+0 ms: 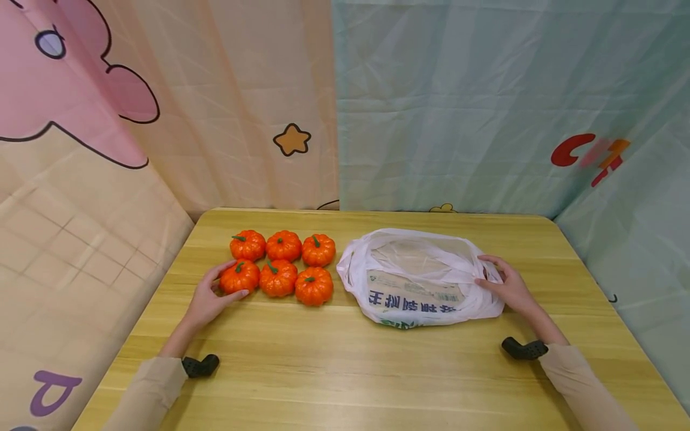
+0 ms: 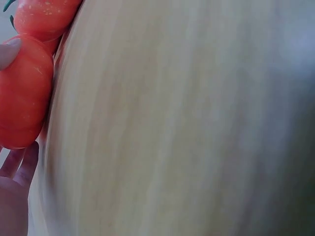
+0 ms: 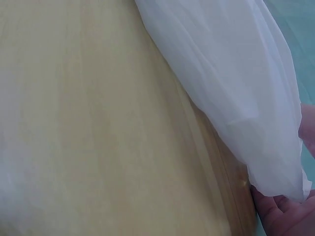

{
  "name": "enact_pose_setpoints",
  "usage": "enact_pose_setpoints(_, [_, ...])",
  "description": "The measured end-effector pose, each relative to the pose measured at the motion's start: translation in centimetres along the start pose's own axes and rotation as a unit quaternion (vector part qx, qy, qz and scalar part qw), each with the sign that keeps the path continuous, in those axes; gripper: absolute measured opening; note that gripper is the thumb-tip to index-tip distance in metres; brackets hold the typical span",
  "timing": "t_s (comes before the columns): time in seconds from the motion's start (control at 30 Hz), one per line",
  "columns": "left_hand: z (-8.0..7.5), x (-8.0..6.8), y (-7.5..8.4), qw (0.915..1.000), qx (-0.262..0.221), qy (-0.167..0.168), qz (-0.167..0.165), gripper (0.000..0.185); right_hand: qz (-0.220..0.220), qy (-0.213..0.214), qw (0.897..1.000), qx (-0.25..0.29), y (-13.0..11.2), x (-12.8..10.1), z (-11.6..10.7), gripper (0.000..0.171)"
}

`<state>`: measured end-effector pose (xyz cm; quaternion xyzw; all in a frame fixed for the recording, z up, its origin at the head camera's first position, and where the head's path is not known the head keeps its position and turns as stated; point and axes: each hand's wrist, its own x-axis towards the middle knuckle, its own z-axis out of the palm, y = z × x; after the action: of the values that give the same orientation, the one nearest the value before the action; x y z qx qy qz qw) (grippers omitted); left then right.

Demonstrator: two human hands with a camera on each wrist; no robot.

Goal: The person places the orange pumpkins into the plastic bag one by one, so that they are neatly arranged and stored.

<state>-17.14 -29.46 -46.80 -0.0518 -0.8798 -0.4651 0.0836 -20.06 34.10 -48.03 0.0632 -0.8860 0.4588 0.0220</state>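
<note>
We start at the left hand (image 1: 207, 299), which lies on the table (image 1: 334, 371) at the near left corner of the pumpkin group. Its fingers and thumb curve round the near-left pumpkin (image 1: 239, 276): the fingers reach along the far side and the thumb presses the near side, so the hand grips this pumpkin. In the left wrist view the same pumpkin (image 2: 22, 93) fills the left edge, with a fingertip on its upper part and the other fingers (image 2: 22, 162) just below it.

We count six orange pumpkins with green stems, set in two rows of three. The near row continues rightward with the near-middle pumpkin (image 1: 278, 278) and the near-right pumpkin (image 1: 314, 286). The far row holds the far-left pumpkin (image 1: 248, 245), the far-middle pumpkin (image 1: 283, 245) and the far-right pumpkin (image 1: 318, 249). Neighbouring pumpkins touch or sit just beside one another.

The right hand (image 1: 507, 287) rests on the right end of the white plastic bag (image 1: 420, 275), with fingers laid over the crumpled plastic; we cannot tell whether they pinch it. The right wrist view shows the bag (image 3: 231, 83) lying on the wood, with the palm (image 3: 283, 216) just beneath its edge.

The bag lies just right of the pumpkins, with blue print on its near side
</note>
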Motion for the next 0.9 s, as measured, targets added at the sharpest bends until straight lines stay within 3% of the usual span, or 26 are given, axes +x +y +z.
enact_pose_setpoints(0.13, [-0.2, -0.6, 2.0, 0.9999, -0.004, 0.011, 0.009, 0.065, 0.005, 0.0, 1.0, -0.001, -0.1, -0.1, 0.1, 0.058])
enact_pose_setpoints(0.27, [-0.4, -0.8, 3.0, 0.9997, -0.007, 0.019, 0.01, 0.064, 0.013, 0.003, 1.0, 0.004, -0.3, -0.2, 0.1, 0.059])
enact_pose_setpoints(0.53, [0.0, -0.1, 0.5, 0.9988, 0.0, 0.041, 0.025, 0.07, 0.03, 0.019, 0.999, 0.031, -0.3, 0.0, 0.2, 0.061])
enact_pose_setpoints(0.9, [0.0, -0.3, 2.4, 0.9987, 0.026, 0.041, 0.013, 0.068, 0.037, 0.035, 0.998, 0.031, -0.1, 0.0, 0.3, 0.06])
